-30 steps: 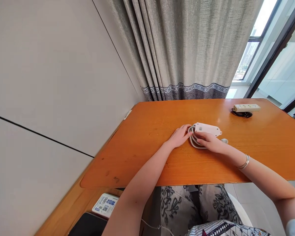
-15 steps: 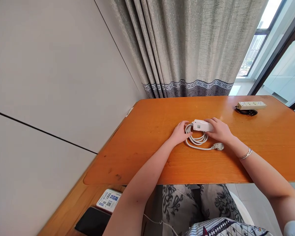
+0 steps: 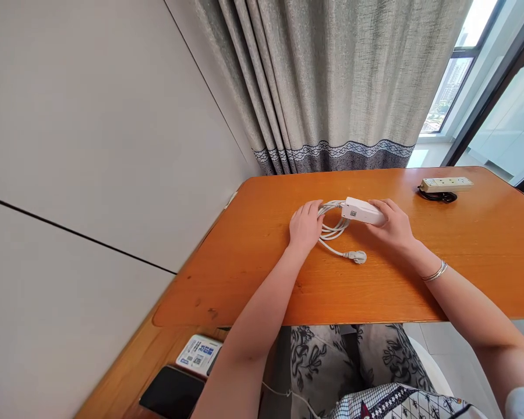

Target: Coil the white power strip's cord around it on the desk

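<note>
My right hand (image 3: 390,222) grips the right end of a white power strip (image 3: 363,211), which is tilted a little above the wooden table. A small printed code shows on its near side. From its left end runs a white cord (image 3: 333,230), coiled in several loops. My left hand (image 3: 306,223) is closed around the left side of the coil, its fingertips hidden behind the loops. The white plug (image 3: 357,256) lies on the table in front of the coil, at the cord's free end.
On the orange-brown table (image 3: 244,244), a second, cream power strip (image 3: 446,184) with a black cord (image 3: 437,196) lies at the far right. A black phone (image 3: 173,393) and a white labelled box (image 3: 198,354) sit lower left. A grey curtain (image 3: 344,75) hangs behind the table.
My left hand has moved left and closed on the coil, dragging the coil and plug leftward. The white power strip has turned and lifted slightly in my right hand.
</note>
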`<control>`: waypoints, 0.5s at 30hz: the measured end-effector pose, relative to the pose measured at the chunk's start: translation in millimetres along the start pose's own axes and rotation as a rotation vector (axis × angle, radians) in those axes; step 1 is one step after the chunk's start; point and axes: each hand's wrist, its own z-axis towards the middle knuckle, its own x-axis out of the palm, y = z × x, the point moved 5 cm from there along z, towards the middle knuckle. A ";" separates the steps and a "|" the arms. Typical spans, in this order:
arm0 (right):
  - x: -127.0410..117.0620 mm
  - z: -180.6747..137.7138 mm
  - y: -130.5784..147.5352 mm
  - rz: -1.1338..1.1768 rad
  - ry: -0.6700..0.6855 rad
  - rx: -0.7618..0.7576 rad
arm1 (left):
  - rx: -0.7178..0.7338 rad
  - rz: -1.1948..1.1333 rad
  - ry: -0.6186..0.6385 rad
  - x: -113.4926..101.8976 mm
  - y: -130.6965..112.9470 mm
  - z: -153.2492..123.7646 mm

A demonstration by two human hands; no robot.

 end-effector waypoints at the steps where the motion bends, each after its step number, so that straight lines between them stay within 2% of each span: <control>1: -0.6 0.2 -1.6 0.021 -0.019 0.006 | -0.019 0.002 0.009 0.7 3.9 0.9; 6: -7.7 5.1 -30.8 0.104 -0.172 0.108 | -0.170 0.035 0.133 10.0 34.9 6.9; 8: -11.8 7.4 -49.1 0.110 -0.230 0.164 | -0.189 -0.028 0.129 11.4 47.5 10.2; 11: -17.6 9.9 -74.5 0.093 -0.281 0.210 | -0.226 -0.258 0.027 9.1 68.5 15.2; 13: -21.8 10.3 -89.7 0.087 -0.320 0.242 | -0.321 -0.437 -0.070 6.8 87.3 17.2; 15: -26.0 9.9 -103.9 0.111 -0.362 0.295 | -0.404 -0.517 -0.156 4.4 106.1 19.2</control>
